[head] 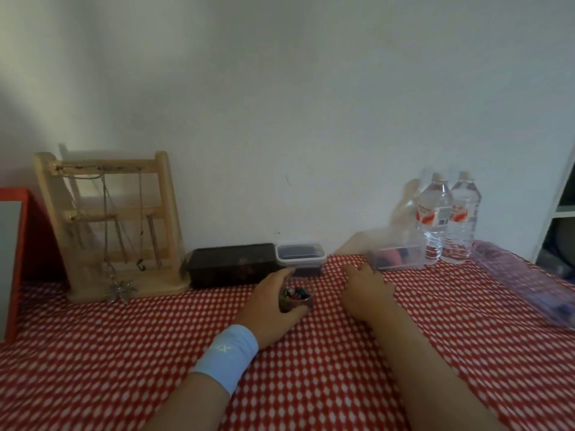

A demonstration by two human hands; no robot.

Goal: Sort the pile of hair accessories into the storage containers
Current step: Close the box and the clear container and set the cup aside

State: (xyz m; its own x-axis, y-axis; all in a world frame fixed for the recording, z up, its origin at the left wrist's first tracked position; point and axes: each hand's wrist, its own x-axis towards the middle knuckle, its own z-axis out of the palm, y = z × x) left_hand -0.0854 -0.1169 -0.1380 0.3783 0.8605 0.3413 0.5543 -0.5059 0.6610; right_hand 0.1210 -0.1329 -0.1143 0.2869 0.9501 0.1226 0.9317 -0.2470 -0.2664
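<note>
My left hand (270, 309), with a light blue wristband, wraps around a small container of colourful hair clips (295, 298) on the red-and-white cloth. My right hand (365, 290) lies palm down on the cloth just right of it, fingers spread, holding nothing. A long black container (231, 264) and a small clear lidded tub (300, 255) stand behind my hands against the wall. Further right, a clear plastic box (398, 251) holds dark and pink accessories.
A wooden jewellery rack (109, 225) hung with necklaces stands at the back left, beside a red-framed object (18, 259). Two water bottles (448, 219) stand at the back right. A clear purple-tinted lid or tray (525, 281) lies at the right edge.
</note>
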